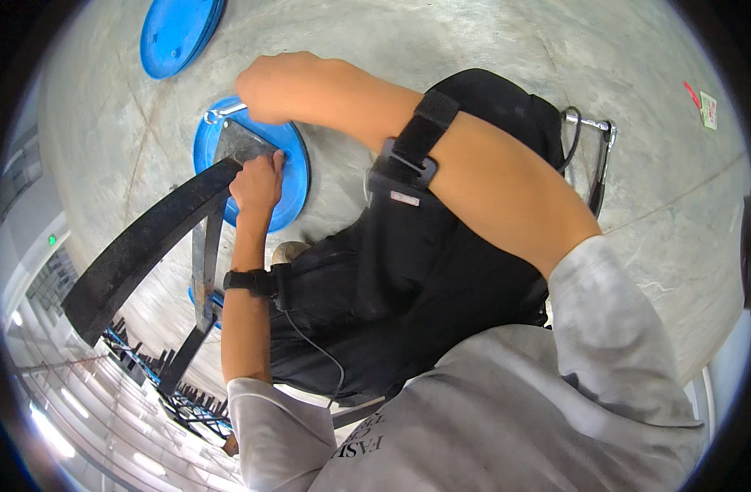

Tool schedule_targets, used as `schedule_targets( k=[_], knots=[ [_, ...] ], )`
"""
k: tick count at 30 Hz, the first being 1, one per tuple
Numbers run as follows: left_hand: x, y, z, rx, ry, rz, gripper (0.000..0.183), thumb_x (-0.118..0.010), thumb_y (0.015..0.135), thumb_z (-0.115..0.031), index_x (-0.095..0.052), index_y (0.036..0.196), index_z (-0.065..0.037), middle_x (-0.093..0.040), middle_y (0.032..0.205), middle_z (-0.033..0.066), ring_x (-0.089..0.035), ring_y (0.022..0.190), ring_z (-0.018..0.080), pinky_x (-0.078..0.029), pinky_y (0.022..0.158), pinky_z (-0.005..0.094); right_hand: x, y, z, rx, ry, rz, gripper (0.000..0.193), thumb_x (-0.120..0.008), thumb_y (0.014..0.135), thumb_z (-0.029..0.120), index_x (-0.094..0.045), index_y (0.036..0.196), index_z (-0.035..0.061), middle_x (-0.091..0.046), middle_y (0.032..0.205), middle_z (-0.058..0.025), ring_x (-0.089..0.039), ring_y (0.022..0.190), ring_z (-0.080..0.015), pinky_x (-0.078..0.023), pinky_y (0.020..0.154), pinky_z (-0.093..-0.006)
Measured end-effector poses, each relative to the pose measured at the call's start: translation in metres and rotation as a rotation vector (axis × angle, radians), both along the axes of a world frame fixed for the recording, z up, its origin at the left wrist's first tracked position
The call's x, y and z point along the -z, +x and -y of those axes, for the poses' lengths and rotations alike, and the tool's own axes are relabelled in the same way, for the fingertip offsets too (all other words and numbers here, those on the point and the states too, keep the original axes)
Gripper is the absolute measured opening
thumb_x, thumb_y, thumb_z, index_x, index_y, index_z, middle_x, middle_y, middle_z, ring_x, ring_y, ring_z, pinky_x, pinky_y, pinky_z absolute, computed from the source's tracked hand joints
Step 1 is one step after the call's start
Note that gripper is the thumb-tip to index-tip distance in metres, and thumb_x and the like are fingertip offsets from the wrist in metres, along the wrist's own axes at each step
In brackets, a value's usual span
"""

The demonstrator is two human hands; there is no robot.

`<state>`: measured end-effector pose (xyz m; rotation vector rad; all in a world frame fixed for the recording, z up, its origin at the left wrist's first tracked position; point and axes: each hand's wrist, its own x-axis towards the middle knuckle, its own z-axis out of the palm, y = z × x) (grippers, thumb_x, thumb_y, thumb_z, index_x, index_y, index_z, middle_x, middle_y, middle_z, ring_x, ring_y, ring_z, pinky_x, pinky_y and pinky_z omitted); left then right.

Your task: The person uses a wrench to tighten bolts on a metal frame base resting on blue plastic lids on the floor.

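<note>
My right hand (279, 88) is closed around a chrome wrench (228, 112), whose ring end sticks out to the left over the corner of a dark metal plate (246, 141). That plate belongs to a black metal frame with a long curved bar (150, 234) and rests above a round blue disc (296, 193) on the floor. Beside the plate's near edge, my left hand (257, 182) is curled, its fingertips at the plate's right corner. What they pinch, if anything, is hidden. A bolt or nut at the wrench's end is too small to make out.
Another blue disc (177, 37) lies on the concrete floor at the far left. To the right of my knee is a chrome-and-black metal piece (605, 135) with a dark loop. A small card (708, 111) and a red strip lie farther right. Racks stand at lower left.
</note>
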<state>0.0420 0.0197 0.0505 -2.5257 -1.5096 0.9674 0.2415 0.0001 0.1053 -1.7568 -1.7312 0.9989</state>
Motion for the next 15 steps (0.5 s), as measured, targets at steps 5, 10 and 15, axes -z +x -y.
schedule_targets(
  k=[5,10,15],
  knots=[
    [0.002,-0.001,0.001,0.041,-0.042,0.048,0.034,-0.050,0.085,-0.039,-0.061,0.085,-0.007,-0.064,0.085,0.0178,-0.062,0.080,0.0386,-0.049,0.067,0.0464,-0.006,-0.007,-0.014,-0.215,-0.128,0.037,0.022,-0.054,0.069,0.010,-0.067,0.086,0.0027,-0.064,0.088,-0.0179,-0.063,0.081,-0.0337,-0.050,0.065,-0.0442],
    [-0.001,-0.006,-0.001,0.026,-0.089,0.119,0.029,-0.057,0.082,-0.035,-0.059,0.085,-0.006,-0.063,0.082,0.0167,-0.062,0.078,0.0369,-0.049,0.067,0.0452,-0.004,0.001,-0.008,-0.167,-0.039,0.051,0.022,-0.055,0.069,0.008,-0.066,0.086,0.0010,-0.064,0.088,-0.0195,-0.063,0.080,-0.0341,-0.050,0.065,-0.0441],
    [0.009,-0.022,-0.008,-0.058,-0.111,0.452,0.021,-0.066,0.075,-0.019,-0.058,0.090,-0.005,-0.063,0.083,0.0145,-0.062,0.079,0.0324,-0.048,0.067,0.0422,-0.003,-0.005,-0.013,-0.177,-0.047,0.075,0.022,-0.055,0.070,0.009,-0.066,0.088,0.0022,-0.064,0.089,-0.0187,-0.063,0.081,-0.0341,-0.050,0.065,-0.0440]
  ],
)
